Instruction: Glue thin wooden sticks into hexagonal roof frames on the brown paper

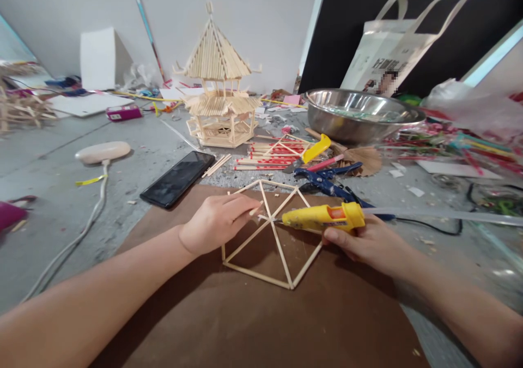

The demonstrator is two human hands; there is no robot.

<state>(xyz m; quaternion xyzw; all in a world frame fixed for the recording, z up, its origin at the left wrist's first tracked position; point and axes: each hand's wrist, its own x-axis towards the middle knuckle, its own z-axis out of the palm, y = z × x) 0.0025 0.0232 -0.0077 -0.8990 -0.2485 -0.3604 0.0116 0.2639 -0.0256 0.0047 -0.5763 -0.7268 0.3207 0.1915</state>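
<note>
A hexagon frame of thin wooden sticks [257,275], with spokes meeting at its centre, lies flat on a brown sheet [261,324]. My right hand [368,242] is closed round a yellow hot glue gun [314,218], a clear glue stick trailing from its back. The gun's nozzle is at the frame's centre joint. From the left, my left hand [216,221] reaches over the frame. Its fingers pinch a wooden stick [254,211] close to that joint; much of this stick is hidden by the hand.
Behind the sheet stand a stick-built pagoda [220,101] and a steel basin [359,120]. A phone [178,178], red-marked sticks [261,161], a yellow-handled cutter [316,149] and blue pliers [327,180] lie nearer. A white cabled device [103,152] is at left.
</note>
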